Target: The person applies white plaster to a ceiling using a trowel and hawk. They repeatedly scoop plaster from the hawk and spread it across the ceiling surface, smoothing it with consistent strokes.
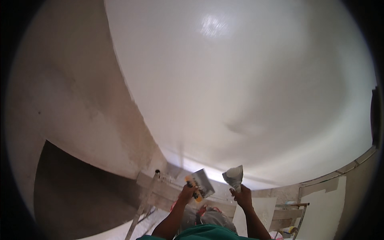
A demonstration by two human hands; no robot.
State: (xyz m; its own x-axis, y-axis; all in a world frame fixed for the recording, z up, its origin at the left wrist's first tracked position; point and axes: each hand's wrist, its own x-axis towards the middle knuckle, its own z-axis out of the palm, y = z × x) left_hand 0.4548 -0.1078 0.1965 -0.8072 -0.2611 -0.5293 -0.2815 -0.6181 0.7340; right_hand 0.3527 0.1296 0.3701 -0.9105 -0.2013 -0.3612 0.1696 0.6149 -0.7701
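Note:
My left hand is closed round the yellow and black handle of a wide putty knife, whose flat grey blade points up and to the right. In my right hand is a smaller scraper, held upright by its handle, with a lump of whitish putty on its blade. Both tools are apart from each other, in front of a large smooth white wall. Neither blade visibly touches the wall.
Rough unpainted plaster borders the white wall on the left, above a dark opening. Below me are wooden scaffold planks and a metal scaffold post. A second metal frame stands at lower right.

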